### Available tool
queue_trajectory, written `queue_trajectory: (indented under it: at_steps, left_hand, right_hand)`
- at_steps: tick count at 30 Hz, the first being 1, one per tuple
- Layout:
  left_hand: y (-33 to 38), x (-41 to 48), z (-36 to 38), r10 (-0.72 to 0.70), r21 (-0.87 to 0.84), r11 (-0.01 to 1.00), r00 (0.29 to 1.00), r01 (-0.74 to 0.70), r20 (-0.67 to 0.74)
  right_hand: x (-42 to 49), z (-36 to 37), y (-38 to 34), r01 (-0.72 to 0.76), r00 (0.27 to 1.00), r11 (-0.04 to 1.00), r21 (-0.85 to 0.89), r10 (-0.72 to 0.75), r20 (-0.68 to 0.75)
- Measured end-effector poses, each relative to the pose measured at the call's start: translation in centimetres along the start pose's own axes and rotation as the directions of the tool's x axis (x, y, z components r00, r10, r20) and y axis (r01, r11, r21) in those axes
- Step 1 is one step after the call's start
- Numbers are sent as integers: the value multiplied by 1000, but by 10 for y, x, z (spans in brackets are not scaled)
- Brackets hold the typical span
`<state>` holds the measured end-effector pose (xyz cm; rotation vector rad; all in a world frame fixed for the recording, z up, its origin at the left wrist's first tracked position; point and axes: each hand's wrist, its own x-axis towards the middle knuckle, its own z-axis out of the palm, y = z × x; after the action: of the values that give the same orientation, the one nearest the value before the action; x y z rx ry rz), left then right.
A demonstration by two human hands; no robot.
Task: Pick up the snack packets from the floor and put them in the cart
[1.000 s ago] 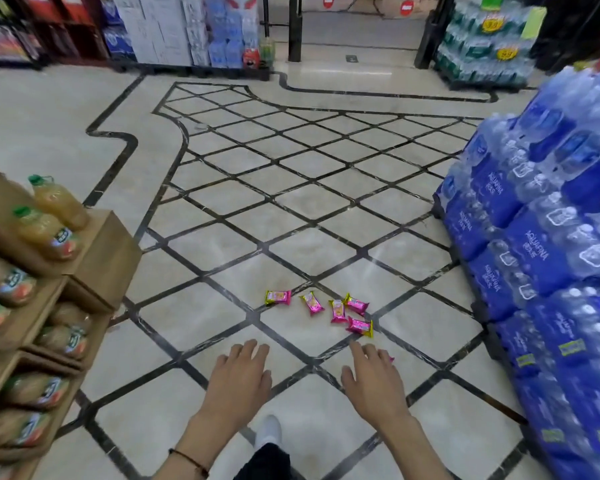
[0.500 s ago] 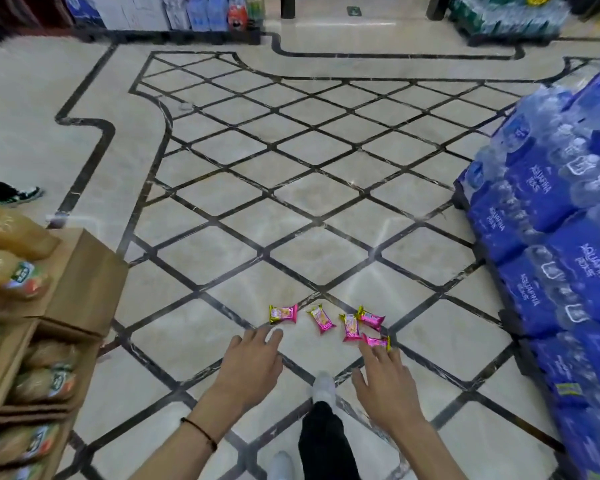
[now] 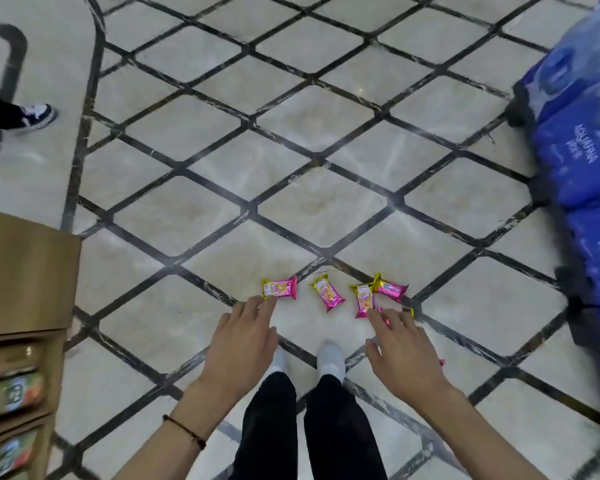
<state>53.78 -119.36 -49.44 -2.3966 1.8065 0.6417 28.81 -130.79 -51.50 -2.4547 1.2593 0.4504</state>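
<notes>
Both hands have pushed further forward and lower since half a second back, and both shoes are in view now.

Tiled floor [image 3: 205, 209], pale diamonds with dark strips, carries everything, with lots of bare tile beyond the packets. Blue water packs [image 3: 582, 150] wall off the right edge. Cardboard display [image 3: 25, 271] with juice bottles [image 3: 11, 393] closes the left edge. Another person's shoe [image 3: 37, 116] is far left, well apart.

Black trousers [image 3: 336, 427] and white shoes [image 3: 330, 356] sit between my arms, just short of the packets.

Left hand [image 3: 243, 344] is palm down with fingers straight and spread, holding nothing. Its index tip is at the near-left corner of the leftmost packet [image 3: 280, 288]; contact cannot be told. Right hand [image 3: 402, 355] is palm down with fingers splayed, gripping nothing. It covers most of a fifth packet [image 3: 409, 310], only the gold end showing.

Pink-and-gold packets lie in a loose row on the floor ahead of my toes:
- Leftmost: long axis left-right.
- Second packet [image 3: 327, 292]: diagonal, far-left to near-right, apart from its neighbours.
- Third packet [image 3: 364, 300]: points nearly straight away from me, near end beside my right fingertips.
- Fourth packet [image 3: 390, 288]: diagonal, far end touching the third's top.

Small red scrap [image 3: 441, 362] peeks out beside my right hand, too hidden to identify.
</notes>
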Motion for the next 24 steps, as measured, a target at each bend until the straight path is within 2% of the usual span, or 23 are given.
queue_trajectory:
  at_steps: [3,8,12,16,20,24]
  left_hand:
    - [-19,54,72,66,31,997,998,-65,-14]
    - [-61,147,225,242,260,939,969,-224,-41]
    - [-94,212,349,218,280,941,973,-191,-70]
    - [-128,261,448,137,246,961,990,-126,-31]
    - [-152,293,513,142,289,946,989,-146,34]
    - [-170,306,542,121,320,938,991,-130,49]
  right_hand:
    - [55,62,11,13,1000,1000,-11,-13,15]
    - [151,203,27,46,998,997,60,-44,-35]
    - [222,320,39,-26,997,985,169,38,-67]
    - [271,417,47,-29,996,990,138,40,-79]
    - [306,479,54,-58,996,995,79,63,-57]
    - [327,508,57,-61,995,997,48,64,-71]
